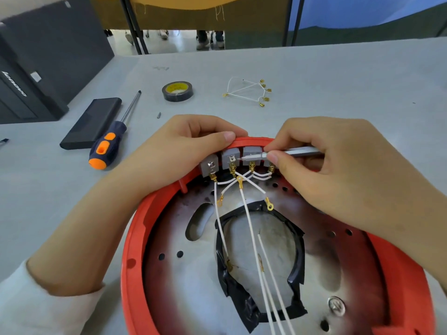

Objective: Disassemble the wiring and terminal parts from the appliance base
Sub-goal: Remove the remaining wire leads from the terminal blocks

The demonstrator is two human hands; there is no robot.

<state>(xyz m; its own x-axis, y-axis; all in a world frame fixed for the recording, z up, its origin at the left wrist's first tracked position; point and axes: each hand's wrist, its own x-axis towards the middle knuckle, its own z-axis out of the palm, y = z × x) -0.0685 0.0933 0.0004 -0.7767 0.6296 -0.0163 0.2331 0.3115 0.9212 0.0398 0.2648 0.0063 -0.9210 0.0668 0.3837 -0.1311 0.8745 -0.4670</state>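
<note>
Our left hand (174,151) clamps the red appliance base (135,238) at its rim, thumb beside the grey terminal blocks (231,157). Our right hand (338,165) pinches a slim silver screwdriver (300,151), its tip at a terminal just off the left thumb. The white wires (251,228) look limp and light, their brass lugs easily bent — best gripped at the lugs. Grey counter (338,81) beyond — tape roll (177,91), freed wires (249,93).

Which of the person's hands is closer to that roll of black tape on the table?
Left. The left hand grips the red rim just below the tape roll; the right hand sits farther right, holding a small tool.
</note>
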